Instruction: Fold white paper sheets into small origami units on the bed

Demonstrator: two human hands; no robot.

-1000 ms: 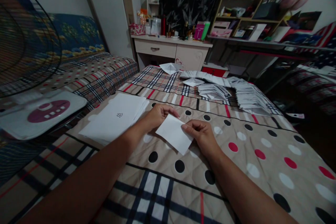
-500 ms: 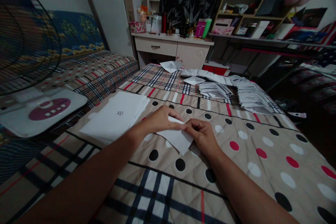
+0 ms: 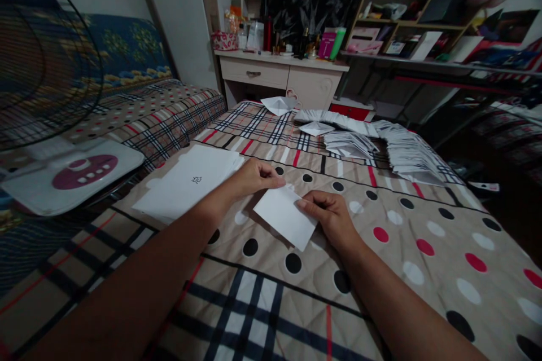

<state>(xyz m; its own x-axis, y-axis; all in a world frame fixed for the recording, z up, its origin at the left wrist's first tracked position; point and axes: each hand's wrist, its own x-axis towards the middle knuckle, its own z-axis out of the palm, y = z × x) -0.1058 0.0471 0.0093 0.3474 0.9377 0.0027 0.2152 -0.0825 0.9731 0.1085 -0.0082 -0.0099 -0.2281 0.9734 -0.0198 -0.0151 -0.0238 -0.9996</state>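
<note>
A small white sheet of folded paper (image 3: 285, 215) lies at a slant just over the bedspread in front of me. My right hand (image 3: 330, 214) pinches its right edge, thumb on top and fingers curled beneath. At the paper's far left corner, my left hand (image 3: 259, 176) has its thumb and fingers closed together on the edge; its grip there is partly hidden. Left of the hands rests a stack of white paper sheets (image 3: 186, 180), the top one bearing a small dark printed mark.
Beyond the hands, a long curved row of folded papers (image 3: 409, 152), a shorter bundle (image 3: 349, 144) and two single folded pieces lie on the patterned bedspread (image 3: 271, 304). A fan (image 3: 84, 172) stands at left. Behind is a cream dresser (image 3: 254, 70) with bottles.
My left hand has moved back and left from the middle of the paper to its far corner, uncovering the flattened top face. My right hand still pinches the right edge.
</note>
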